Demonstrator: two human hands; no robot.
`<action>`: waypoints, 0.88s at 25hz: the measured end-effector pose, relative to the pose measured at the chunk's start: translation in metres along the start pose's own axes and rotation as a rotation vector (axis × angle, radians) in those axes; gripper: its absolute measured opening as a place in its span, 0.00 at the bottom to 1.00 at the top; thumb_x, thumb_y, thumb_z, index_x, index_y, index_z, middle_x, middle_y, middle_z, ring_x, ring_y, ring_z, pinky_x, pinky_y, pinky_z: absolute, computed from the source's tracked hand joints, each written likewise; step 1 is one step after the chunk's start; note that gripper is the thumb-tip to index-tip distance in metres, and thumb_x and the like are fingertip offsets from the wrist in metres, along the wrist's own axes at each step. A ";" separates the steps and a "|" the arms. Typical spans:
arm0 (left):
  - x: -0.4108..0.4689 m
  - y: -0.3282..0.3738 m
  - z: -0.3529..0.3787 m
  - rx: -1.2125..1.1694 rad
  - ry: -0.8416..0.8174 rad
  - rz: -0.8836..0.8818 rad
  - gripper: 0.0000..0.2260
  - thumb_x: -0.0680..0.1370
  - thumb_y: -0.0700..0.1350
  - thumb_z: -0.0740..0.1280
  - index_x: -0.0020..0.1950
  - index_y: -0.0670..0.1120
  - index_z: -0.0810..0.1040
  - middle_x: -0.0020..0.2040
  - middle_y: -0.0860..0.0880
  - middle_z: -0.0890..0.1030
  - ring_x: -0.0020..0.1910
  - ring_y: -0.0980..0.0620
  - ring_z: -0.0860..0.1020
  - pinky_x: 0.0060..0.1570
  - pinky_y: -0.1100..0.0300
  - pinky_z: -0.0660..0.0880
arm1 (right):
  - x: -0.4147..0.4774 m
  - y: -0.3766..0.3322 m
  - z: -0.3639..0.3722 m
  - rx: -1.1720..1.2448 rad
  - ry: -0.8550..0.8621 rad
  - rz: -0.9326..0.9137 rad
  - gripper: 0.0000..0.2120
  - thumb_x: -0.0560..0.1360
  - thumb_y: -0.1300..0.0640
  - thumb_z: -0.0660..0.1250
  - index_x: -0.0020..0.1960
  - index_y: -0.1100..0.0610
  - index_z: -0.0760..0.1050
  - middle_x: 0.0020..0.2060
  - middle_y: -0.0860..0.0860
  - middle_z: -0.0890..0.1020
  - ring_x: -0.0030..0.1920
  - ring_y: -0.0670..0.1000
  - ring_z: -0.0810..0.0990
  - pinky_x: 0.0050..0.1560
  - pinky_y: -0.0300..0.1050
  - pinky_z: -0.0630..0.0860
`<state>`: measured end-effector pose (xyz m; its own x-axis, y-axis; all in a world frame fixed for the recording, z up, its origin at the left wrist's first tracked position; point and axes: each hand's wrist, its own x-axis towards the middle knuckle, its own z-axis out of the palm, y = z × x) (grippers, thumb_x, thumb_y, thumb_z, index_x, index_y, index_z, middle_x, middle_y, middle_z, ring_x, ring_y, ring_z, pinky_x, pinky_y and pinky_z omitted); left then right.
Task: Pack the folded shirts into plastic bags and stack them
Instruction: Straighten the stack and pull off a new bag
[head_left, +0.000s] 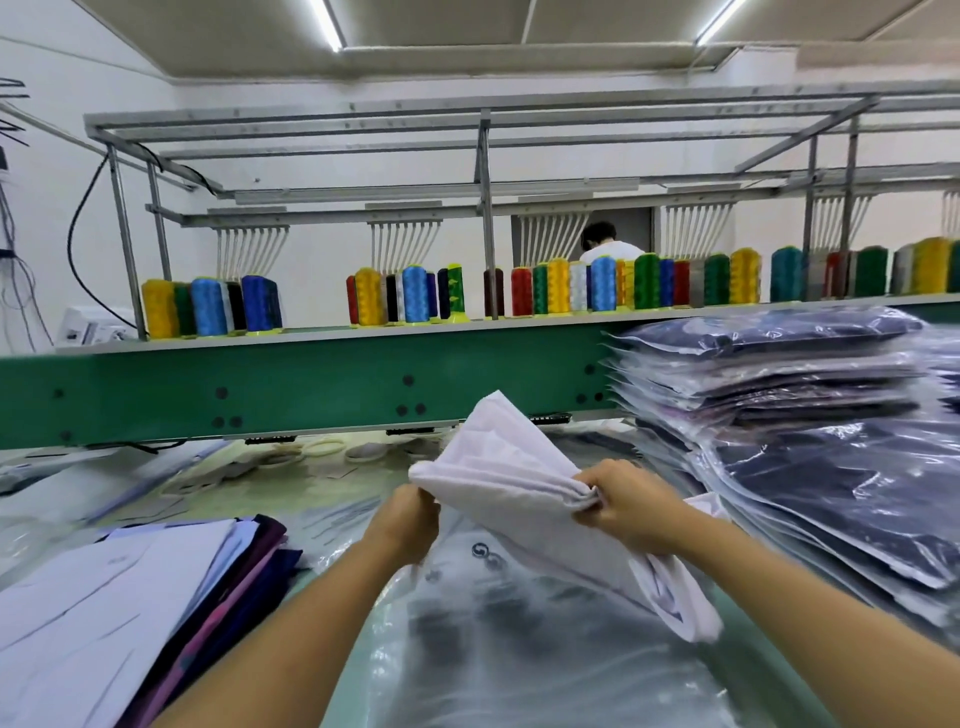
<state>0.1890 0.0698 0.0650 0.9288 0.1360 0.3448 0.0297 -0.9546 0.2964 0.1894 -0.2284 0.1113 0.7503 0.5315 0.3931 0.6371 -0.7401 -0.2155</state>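
While hands (405, 525) (631, 506) grip a shirt (509, 467), pale-green table (322, 592), thread spools (415, 293) behind.

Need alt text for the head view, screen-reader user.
The left hand and right hand grip a folded white shirt above a clear plastic bag. At left lie folded shirts, at right a stack of bagged shirts; thread cones line a green machine behind.

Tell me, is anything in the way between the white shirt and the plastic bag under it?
Nothing visible. The left hand and right hand hold the white shirt right above the plastic bag.
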 end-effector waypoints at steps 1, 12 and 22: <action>0.001 -0.001 0.000 -0.060 0.030 0.017 0.12 0.83 0.40 0.58 0.63 0.43 0.78 0.54 0.42 0.83 0.47 0.40 0.81 0.46 0.48 0.79 | -0.001 0.005 0.002 0.010 -0.009 0.000 0.02 0.72 0.55 0.69 0.43 0.52 0.77 0.36 0.48 0.81 0.41 0.54 0.79 0.42 0.50 0.76; 0.012 0.023 -0.042 -0.170 0.233 0.386 0.20 0.84 0.40 0.61 0.74 0.54 0.74 0.62 0.47 0.83 0.55 0.49 0.78 0.50 0.60 0.74 | 0.005 0.020 0.021 -0.239 -0.117 -0.155 0.04 0.76 0.54 0.62 0.49 0.51 0.73 0.45 0.46 0.80 0.47 0.53 0.77 0.44 0.50 0.74; -0.004 0.057 -0.055 0.118 0.088 0.580 0.24 0.82 0.37 0.61 0.75 0.56 0.72 0.66 0.51 0.80 0.62 0.47 0.78 0.56 0.55 0.75 | 0.022 0.009 0.009 -0.217 -0.199 0.035 0.05 0.72 0.60 0.60 0.40 0.54 0.65 0.50 0.54 0.79 0.52 0.58 0.77 0.44 0.48 0.69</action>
<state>0.1664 0.0292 0.1290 0.7716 -0.3996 0.4950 -0.4274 -0.9019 -0.0620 0.2135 -0.2191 0.1101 0.8046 0.5586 0.2013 0.5738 -0.8187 -0.0214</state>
